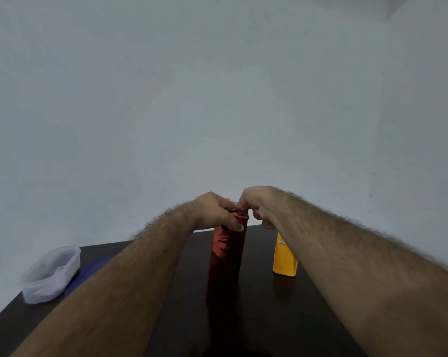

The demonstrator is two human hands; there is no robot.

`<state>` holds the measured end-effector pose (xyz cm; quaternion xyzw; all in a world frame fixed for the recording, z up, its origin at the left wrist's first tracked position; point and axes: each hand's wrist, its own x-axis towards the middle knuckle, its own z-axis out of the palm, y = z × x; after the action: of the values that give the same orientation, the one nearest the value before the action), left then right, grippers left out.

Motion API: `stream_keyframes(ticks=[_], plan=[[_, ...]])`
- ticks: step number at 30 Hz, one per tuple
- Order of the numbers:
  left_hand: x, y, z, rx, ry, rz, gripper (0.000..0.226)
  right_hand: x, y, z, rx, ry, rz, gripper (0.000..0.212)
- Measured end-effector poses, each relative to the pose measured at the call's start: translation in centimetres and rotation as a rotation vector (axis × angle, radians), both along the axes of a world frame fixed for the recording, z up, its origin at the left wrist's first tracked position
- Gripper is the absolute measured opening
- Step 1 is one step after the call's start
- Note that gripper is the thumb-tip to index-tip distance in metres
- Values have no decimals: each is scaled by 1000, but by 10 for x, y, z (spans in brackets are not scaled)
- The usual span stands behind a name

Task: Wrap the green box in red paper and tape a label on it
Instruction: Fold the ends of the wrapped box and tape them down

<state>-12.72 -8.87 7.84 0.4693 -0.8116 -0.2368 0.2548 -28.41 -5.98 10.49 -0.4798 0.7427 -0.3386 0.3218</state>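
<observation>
Standing upright on the dark table [256, 318], the red-wrapped box [226, 258] runs straight down from both grips: left hand [215, 211] clasps its top, right hand [256, 204] pinches the paper folds there, equally near.

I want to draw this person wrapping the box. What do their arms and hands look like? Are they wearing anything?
Both forearms are bare and hairy, with no sleeves in view. The left hand and right hand wear no gloves, and no watch, bracelet or ring shows. A short, plain nail shows on one of the left hand's fingers.
</observation>
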Motion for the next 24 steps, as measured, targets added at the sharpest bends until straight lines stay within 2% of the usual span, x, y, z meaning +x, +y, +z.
stream_keyframes(ticks=[2,6,7,10,13,15,17,19,23,24], plan=[[0,0,-1,7,23,-5,62,1,3,2,-40,23,30,26],[-2,0,-4,28,68,-5,65,-1,11,0,-184,-106,143,24],[-2,0,-4,24,75,-4,64,-2,16,1,-174,-91,155,26],[-4,2,-6,16,84,-11,64,1,27,7,-89,128,154,39],[-7,4,-10,7,116,-9,73,-3,28,11,-78,168,79,36],[-7,6,-12,-5,135,-1,72,-4,27,8,-54,81,77,19],[-3,7,-14,-1,170,-17,57,-8,23,-2,-33,-92,57,52],[1,8,-18,-1,184,-44,54,-9,20,-14,1,-243,-26,61],[0,7,-22,-58,165,-26,60,1,10,-24,-58,-419,-94,25],[-1,7,-23,-68,150,-20,62,3,6,-24,-98,-436,-97,24]])
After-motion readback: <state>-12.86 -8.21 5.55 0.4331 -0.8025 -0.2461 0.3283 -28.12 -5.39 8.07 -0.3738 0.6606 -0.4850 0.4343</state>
